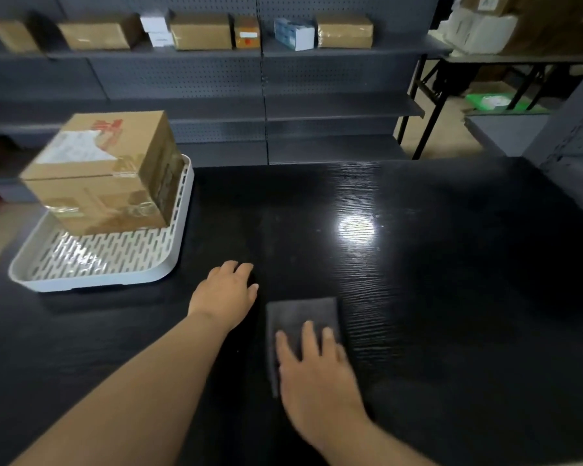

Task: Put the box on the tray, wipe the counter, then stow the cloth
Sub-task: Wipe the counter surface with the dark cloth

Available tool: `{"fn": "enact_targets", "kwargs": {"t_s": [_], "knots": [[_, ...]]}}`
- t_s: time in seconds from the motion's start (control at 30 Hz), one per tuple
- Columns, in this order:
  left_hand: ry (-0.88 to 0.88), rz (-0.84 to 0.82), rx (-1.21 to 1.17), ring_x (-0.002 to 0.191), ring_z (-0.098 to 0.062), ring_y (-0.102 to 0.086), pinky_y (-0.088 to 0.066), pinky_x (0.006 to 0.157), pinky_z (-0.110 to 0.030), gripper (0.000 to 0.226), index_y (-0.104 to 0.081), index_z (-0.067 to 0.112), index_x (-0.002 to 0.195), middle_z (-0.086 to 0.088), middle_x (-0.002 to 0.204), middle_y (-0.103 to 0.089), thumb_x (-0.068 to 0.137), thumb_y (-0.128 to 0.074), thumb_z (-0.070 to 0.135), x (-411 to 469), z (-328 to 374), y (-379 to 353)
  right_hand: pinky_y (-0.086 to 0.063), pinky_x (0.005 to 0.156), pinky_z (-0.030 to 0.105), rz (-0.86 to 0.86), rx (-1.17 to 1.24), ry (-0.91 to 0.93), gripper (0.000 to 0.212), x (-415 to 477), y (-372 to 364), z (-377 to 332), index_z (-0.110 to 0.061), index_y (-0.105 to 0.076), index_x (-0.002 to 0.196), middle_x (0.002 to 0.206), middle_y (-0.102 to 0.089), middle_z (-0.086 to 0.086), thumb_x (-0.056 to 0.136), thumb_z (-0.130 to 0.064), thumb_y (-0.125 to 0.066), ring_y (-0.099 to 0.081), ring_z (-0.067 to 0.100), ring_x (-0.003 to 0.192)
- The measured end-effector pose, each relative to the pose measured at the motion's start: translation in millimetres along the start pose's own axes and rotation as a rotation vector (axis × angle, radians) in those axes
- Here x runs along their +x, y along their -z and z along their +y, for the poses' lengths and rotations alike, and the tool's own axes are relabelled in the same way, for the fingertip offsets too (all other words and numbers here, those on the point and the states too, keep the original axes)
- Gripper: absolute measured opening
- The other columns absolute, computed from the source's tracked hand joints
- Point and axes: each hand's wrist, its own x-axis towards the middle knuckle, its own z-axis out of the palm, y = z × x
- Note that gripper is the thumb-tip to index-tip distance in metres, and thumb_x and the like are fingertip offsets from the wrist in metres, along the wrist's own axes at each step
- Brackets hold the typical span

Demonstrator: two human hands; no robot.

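Observation:
A taped cardboard box (105, 173) stands on the far part of a white slotted tray (91, 264) at the left of the black counter (418, 264). A folded grey cloth (300, 317) lies flat on the counter near the front middle. My right hand (317, 375) presses down on the cloth's near half, fingers spread over it. My left hand (226, 290) rests palm down on the bare counter just left of the cloth, fingers curled slightly, holding nothing.
Grey pegboard shelves (283, 48) run behind the counter, with several cardboard boxes on the top shelf. A folding table (485, 62) with white packages stands at the back right. A bright lamp reflection (355, 228) sits mid-counter.

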Motion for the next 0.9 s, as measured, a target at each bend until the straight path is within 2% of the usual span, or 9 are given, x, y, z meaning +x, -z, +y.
{"fn": "enact_targets", "kwargs": {"t_s": [0.1, 0.2, 0.27, 0.4, 0.5, 0.6, 0.67, 0.77, 0.9], "knots": [[0.034, 0.011, -0.027, 0.138, -0.026, -0.031, -0.039, 0.104, -0.041, 0.052, -0.028, 0.024, 0.148, -0.004, 0.153, -0.029, 0.099, -0.038, 0.039, 12.1, -0.8, 1.6, -0.058, 0.076, 0.044, 0.005, 0.072, 0.253, 0.047, -13.8, 3.3, 8.5, -0.039, -0.063, 0.119, 0.124, -0.064, 0.004, 0.077, -0.048, -0.045, -0.067, 0.030, 0.104], [0.056, 0.012, -0.034, 0.142, -0.027, -0.025, -0.037, 0.107, -0.042, 0.052, -0.028, 0.024, 0.148, -0.004, 0.156, -0.024, 0.099, -0.038, 0.039, 23.5, -1.9, 3.9, -0.056, 0.085, 0.037, 0.045, 0.009, 0.285, 0.045, 21.1, 1.0, 72.5, -0.039, -0.063, 0.119, 0.120, -0.066, 0.007, 0.080, -0.049, -0.044, -0.066, 0.030, 0.103], [0.067, 0.004, -0.043, 0.143, -0.027, -0.023, -0.036, 0.108, -0.042, 0.053, -0.027, 0.024, 0.149, -0.004, 0.156, -0.023, 0.099, -0.038, 0.039, 30.2, -0.6, 5.7, -0.048, 0.096, 0.039, 0.117, -0.055, 0.057, 0.046, 61.6, 18.2, 116.7, -0.037, -0.051, 0.133, 0.135, -0.054, 0.013, 0.089, -0.045, -0.039, -0.055, 0.035, 0.117], [0.071, 0.004, -0.050, 0.144, -0.027, -0.021, -0.033, 0.110, -0.043, 0.054, -0.026, 0.025, 0.149, -0.004, 0.157, -0.021, 0.099, -0.038, 0.040, 43.4, 2.6, 11.5, -0.035, 0.103, 0.048, -0.054, 0.087, -0.543, 0.053, 112.1, 43.0, 144.3, -0.032, -0.013, 0.150, 0.149, -0.024, 0.016, 0.099, -0.037, -0.028, -0.026, 0.040, 0.133], [0.084, 0.011, -0.064, 0.144, -0.028, -0.020, -0.032, 0.111, -0.044, 0.053, -0.026, 0.025, 0.149, -0.005, 0.157, -0.021, 0.099, -0.038, 0.040, 56.5, 3.1, 15.4, -0.047, 0.090, 0.051, 0.027, -0.075, -0.316, 0.054, 96.3, 24.3, 88.7, -0.021, -0.037, 0.144, 0.137, -0.044, 0.026, 0.091, -0.026, -0.041, -0.045, 0.048, 0.117], [0.077, 0.007, -0.060, 0.145, -0.027, -0.019, -0.031, 0.112, -0.043, 0.053, -0.026, 0.025, 0.149, -0.005, 0.157, -0.020, 0.100, -0.038, 0.040, 70.8, 7.9, 18.4, -0.055, 0.075, 0.047, -0.025, 0.001, 0.079, 0.049, 50.4, -7.5, 33.4, -0.028, -0.070, 0.109, 0.111, -0.068, 0.013, 0.069, -0.037, -0.044, -0.065, 0.039, 0.094], [0.085, 0.004, -0.059, 0.146, -0.026, -0.018, -0.030, 0.113, -0.043, 0.053, -0.027, 0.025, 0.149, -0.005, 0.158, -0.020, 0.100, -0.037, 0.040, 79.1, 11.3, 20.8, -0.054, 0.076, 0.032, -0.087, 0.209, 0.221, 0.047, 33.4, -2.0, 33.7, -0.039, -0.064, 0.102, 0.104, -0.067, -0.006, 0.064, -0.048, -0.036, -0.067, 0.020, 0.091], [0.091, 0.003, -0.058, 0.146, -0.025, -0.017, -0.029, 0.114, -0.042, 0.051, -0.030, 0.025, 0.148, -0.004, 0.157, -0.022, 0.100, -0.036, 0.040, 90.3, 12.6, 22.6, -0.055, 0.086, 0.033, 0.080, -0.051, 0.524, 0.045, 73.6, 8.4, 87.3, -0.039, -0.058, 0.117, 0.116, -0.067, 0.000, 0.075, -0.052, -0.043, -0.061, 0.023, 0.105], [0.098, -0.060, -0.059, 0.146, -0.024, -0.016, -0.027, 0.115, -0.044, 0.051, -0.027, 0.031, 0.149, -0.001, 0.158, -0.020, 0.100, -0.036, 0.041, 100.7, 13.8, 23.8, -0.044, 0.099, 0.041, 0.132, -0.044, 0.024, 0.058, 181.0, 45.8, 164.7, -0.028, -0.053, 0.134, 0.132, -0.054, 0.019, 0.087, -0.048, -0.026, -0.049, 0.039, 0.115]]}}
